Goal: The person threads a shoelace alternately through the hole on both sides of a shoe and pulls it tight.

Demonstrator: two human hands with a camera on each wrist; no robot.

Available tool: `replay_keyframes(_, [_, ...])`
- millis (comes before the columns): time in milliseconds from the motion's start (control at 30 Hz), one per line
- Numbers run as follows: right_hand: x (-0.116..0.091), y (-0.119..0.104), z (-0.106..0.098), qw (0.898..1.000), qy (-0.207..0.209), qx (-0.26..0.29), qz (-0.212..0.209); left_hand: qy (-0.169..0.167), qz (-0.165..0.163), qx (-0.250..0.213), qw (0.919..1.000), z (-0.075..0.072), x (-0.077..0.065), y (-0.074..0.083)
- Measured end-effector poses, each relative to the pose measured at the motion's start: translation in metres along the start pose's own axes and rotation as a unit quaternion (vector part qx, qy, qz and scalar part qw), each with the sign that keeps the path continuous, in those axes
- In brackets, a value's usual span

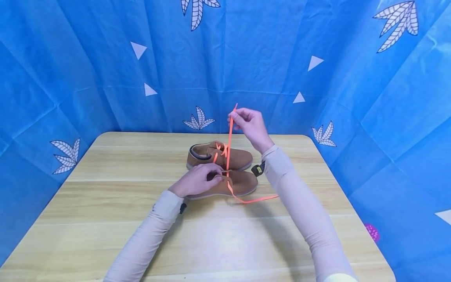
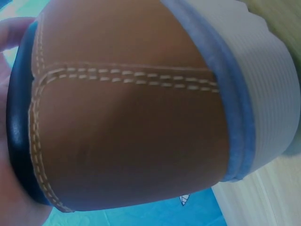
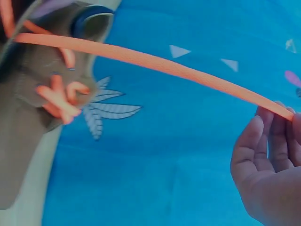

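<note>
Two brown shoes lie side by side with their toes to the right. My left hand (image 1: 197,181) grips the upper of the near shoe (image 1: 244,183) by its opening. That shoe's stitched heel (image 2: 127,127) fills the left wrist view, so most of the fingers are hidden there. Above the shoes, my right hand (image 1: 251,125) pinches an orange shoelace (image 1: 230,147) near its tip. The lace rises taut from the near shoe's eyelets. Its other length (image 1: 258,199) trails rightward over the table. Orange laces (image 3: 59,101) cross on the far shoe (image 1: 240,158).
The shoes stand on a light wooden table (image 1: 105,203). A blue patterned curtain (image 1: 260,55) hangs behind and along both sides. Each wrist carries a strap, and a small black device (image 1: 258,169) shows at the right one.
</note>
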State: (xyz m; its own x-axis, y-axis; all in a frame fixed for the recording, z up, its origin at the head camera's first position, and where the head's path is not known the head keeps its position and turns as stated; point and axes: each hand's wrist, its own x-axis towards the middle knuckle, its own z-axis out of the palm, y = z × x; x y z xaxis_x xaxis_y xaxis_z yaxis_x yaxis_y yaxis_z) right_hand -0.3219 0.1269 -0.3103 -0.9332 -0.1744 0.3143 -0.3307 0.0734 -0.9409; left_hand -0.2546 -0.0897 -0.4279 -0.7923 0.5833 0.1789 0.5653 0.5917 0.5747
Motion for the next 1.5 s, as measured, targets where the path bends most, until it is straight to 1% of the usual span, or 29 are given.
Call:
replay_keyframes(233, [-0.002, -0.034, 0.001, 0.997, 0.005, 0.044, -0.059, -0.003, -0.002, -0.004, 1.0, 0.001, 0.002, 0.001])
replay_keyframes(367, [-0.005, -0.053, 0.001, 0.991, 0.023, 0.081, -0.103, -0.004, -0.003, -0.004, 1.0, 0.001, 0.002, 0.002])
replay_keyframes(467, [-0.008, -0.063, 0.0, 0.986, 0.03, 0.098, -0.131, -0.004, -0.001, -0.001, 1.0, 0.0, 0.002, 0.002])
replay_keyframes(567, [-0.011, -0.063, 0.001, 0.985, 0.023, 0.101, -0.137, -0.006, -0.002, 0.004, 1.0, -0.001, 0.003, 0.002])
replay_keyframes(633, [-0.014, -0.057, 0.003, 0.987, 0.013, 0.101, -0.126, -0.003, 0.002, 0.01, 0.9999, -0.001, 0.002, 0.004])
replay_keyframes(700, [-0.018, -0.048, 0.003, 0.99, 0.002, 0.089, -0.106, 0.013, 0.019, 0.03, 0.9993, 0.0, 0.001, 0.009])
replay_keyframes(767, [-0.021, -0.037, 0.002, 0.994, -0.009, 0.065, -0.086, 0.033, 0.048, 0.062, 0.9964, 0.003, 0.0, 0.019])
replay_keyframes(800, [-0.022, -0.031, 0.001, 0.996, -0.014, 0.051, -0.072, 0.041, 0.067, 0.088, 0.993, 0.006, 0.0, 0.025])
replay_keyframes(833, [-0.023, -0.024, -0.001, 0.997, -0.018, 0.034, -0.06, 0.048, 0.086, 0.121, 0.9878, 0.009, 0.0, 0.031])
replay_keyframes(900, [-0.024, -0.009, -0.005, 0.999, -0.021, 0.012, -0.033, 0.045, 0.113, 0.187, 0.9748, 0.018, 0.0, 0.041])
replay_keyframes(933, [-0.024, -0.001, -0.007, 1.0, -0.02, 0.008, -0.017, 0.04, 0.123, 0.221, 0.9668, 0.023, 0.001, 0.044])
replay_keyframes(1033, [-0.025, 0.024, -0.014, 0.999, -0.009, 0.02, 0.038, 0.036, 0.142, 0.319, 0.9362, 0.039, 0.001, 0.049])
replay_keyframes(1067, [-0.025, 0.032, -0.017, 0.998, -0.005, 0.029, 0.055, 0.038, 0.145, 0.344, 0.927, 0.043, 0.001, 0.05])
replay_keyframes(1100, [-0.026, 0.039, -0.019, 0.997, -0.001, 0.038, 0.071, 0.044, 0.147, 0.361, 0.9198, 0.046, 0.001, 0.049])
replay_keyframes(1133, [-0.027, 0.044, -0.02, 0.996, 0.003, 0.044, 0.083, 0.048, 0.15, 0.371, 0.915, 0.048, 0.001, 0.049])
replay_keyframes(1167, [-0.028, 0.05, -0.022, 0.994, 0.006, 0.05, 0.093, 0.052, 0.153, 0.377, 0.912, 0.049, 0.001, 0.049])
replay_keyframes(1233, [-0.03, 0.057, -0.023, 0.993, 0.008, 0.055, 0.102, 0.053, 0.161, 0.377, 0.9108, 0.048, -0.002, 0.049])
replay_keyframes(1300, [-0.031, 0.06, -0.024, 0.993, 0.01, 0.058, 0.103, 0.047, 0.168, 0.376, 0.9101, 0.046, -0.005, 0.053])
replay_keyframes(1333, [-0.031, 0.061, -0.025, 0.993, 0.01, 0.06, 0.101, 0.042, 0.173, 0.378, 0.9085, 0.046, -0.006, 0.055])
replay_keyframes(1400, [-0.031, 0.062, -0.026, 0.993, 0.012, 0.064, 0.095, 0.036, 0.186, 0.39, 0.901, 0.046, -0.011, 0.062])
replay_keyframes(1500, [-0.031, 0.06, -0.029, 0.993, 0.025, 0.082, 0.082, 0.033, 0.215, 0.412, 0.8847, 0.052, -0.017, 0.075])
